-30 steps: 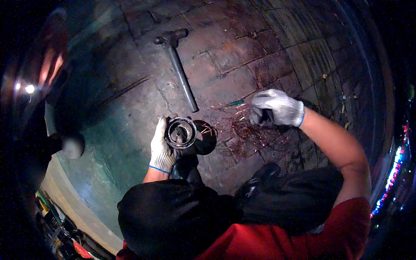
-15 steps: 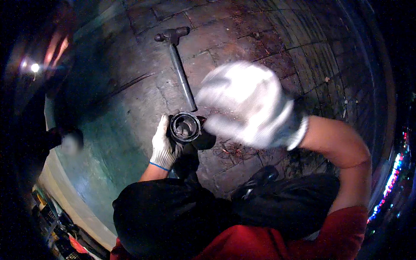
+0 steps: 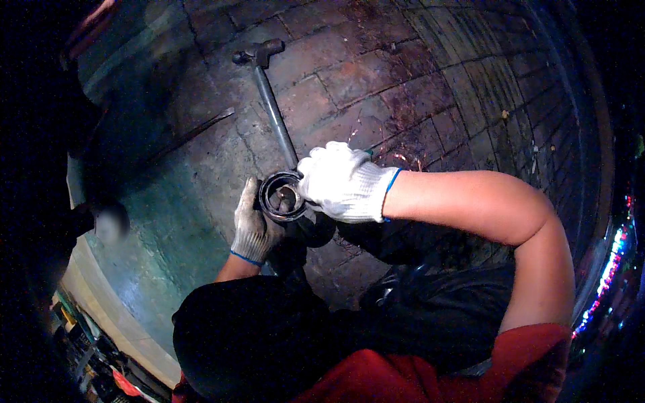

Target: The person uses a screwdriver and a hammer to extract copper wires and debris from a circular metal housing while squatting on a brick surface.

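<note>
My left hand, in a white knit glove with a blue cuff edge, grips the left side of a dark round metal housing. The housing's open mouth faces up, and a rounded metal piece shows inside it. At the housing's right rim, my right hand, in a matching glove, is closed in a fist. A small greenish bit shows by its knuckles, but what the fist holds is hidden. Just beyond the housing lies a ball-peen hammer, its handle end close to the rim.
A thin dark rod lies on the tiled floor, left of the hammer. Farther left, a dark shape with a blurred pale round end stands out. Assorted tools crowd the lower left corner. My knees are below the housing.
My right hand, blurred and larger before, has come down to the housing's right rim and now appears sharp. My left hand keeps its hold, and the housing has shifted slightly left.
</note>
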### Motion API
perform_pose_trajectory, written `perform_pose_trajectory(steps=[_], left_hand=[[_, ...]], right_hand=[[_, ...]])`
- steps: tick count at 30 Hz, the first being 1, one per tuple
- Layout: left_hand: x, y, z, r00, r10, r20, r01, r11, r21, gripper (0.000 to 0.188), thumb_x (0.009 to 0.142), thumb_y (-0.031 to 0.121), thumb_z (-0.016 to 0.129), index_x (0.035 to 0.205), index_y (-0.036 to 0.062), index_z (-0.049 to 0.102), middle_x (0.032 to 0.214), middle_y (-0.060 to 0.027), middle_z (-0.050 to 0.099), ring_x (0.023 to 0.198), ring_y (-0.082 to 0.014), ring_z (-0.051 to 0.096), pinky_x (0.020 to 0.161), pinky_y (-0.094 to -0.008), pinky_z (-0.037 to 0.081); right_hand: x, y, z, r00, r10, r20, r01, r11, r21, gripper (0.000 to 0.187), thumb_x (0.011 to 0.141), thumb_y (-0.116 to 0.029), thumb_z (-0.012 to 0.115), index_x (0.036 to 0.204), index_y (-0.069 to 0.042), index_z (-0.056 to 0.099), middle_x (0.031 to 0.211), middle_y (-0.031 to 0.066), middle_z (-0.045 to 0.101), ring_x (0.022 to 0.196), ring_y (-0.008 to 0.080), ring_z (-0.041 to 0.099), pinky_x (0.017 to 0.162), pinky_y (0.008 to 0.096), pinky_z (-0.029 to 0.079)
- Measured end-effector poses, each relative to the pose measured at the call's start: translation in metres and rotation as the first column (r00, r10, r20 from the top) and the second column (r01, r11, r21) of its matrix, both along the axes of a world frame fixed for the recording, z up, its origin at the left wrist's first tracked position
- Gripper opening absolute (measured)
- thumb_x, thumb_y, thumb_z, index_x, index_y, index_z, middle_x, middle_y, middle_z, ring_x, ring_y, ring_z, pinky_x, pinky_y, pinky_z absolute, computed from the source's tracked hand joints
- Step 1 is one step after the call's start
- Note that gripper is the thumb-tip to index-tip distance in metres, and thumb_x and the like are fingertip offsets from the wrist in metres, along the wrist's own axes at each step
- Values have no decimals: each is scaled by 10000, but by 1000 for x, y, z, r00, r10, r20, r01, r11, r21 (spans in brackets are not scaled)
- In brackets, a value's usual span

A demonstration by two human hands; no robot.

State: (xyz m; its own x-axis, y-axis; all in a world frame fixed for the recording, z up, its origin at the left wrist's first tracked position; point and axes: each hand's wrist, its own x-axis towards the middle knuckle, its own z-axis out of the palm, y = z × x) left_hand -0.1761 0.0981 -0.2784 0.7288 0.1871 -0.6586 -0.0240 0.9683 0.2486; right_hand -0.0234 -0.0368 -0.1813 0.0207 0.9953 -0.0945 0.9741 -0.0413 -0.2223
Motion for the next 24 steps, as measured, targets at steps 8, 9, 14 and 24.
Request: perform_pose_trajectory(steps=[8, 9, 14, 24], left_hand=[[-12, 13, -15, 979, -138, 149, 142, 990, -15, 423, 998, 342, 454, 1156, -33, 571, 1119, -193, 642, 1027, -293, 633, 875, -409, 548], [-12, 12, -13, 989, -94, 116, 94, 996, 4, 440, 987, 349, 476, 1210, -25, 538, 1161, -195, 620, 1072, -291, 609, 911, -417, 525], [4, -6, 24, 943, -89, 322, -12, 954, 299, 720, 905, 364, 618, 1459, 31, 299, 1345, -186, 499, 1210, -263, 522, 1011, -429, 443], [9, 0, 23, 924, -334, 188, 185, 818, 544, 801, 824, 204, 687, 1458, -40, 265, 1361, -198, 479, 1229, -278, 499, 1043, -387, 400]], right_hand=[[18, -2, 9, 759, -184, -625, -9, 956, -292, 305, 859, -314, 595, 918, -23, 666, 924, 191, 655, 892, 381, 619, 763, 417, 496], [23, -1, 15, 700, -308, -644, -27, 890, -456, 339, 848, -338, 607, 895, -8, 670, 886, 181, 665, 831, 343, 637, 740, 398, 491], [21, -6, 9, 349, -511, -786, 115, 855, -505, 395, 856, -375, 646, 928, 11, 681, 813, 131, 678, 766, 171, 623, 697, 336, 480], [29, -16, 16, 419, -364, -832, 120, 930, -347, 358, 827, -349, 677, 809, 8, 669, 704, 168, 628, 662, 223, 594, 640, 364, 463]])
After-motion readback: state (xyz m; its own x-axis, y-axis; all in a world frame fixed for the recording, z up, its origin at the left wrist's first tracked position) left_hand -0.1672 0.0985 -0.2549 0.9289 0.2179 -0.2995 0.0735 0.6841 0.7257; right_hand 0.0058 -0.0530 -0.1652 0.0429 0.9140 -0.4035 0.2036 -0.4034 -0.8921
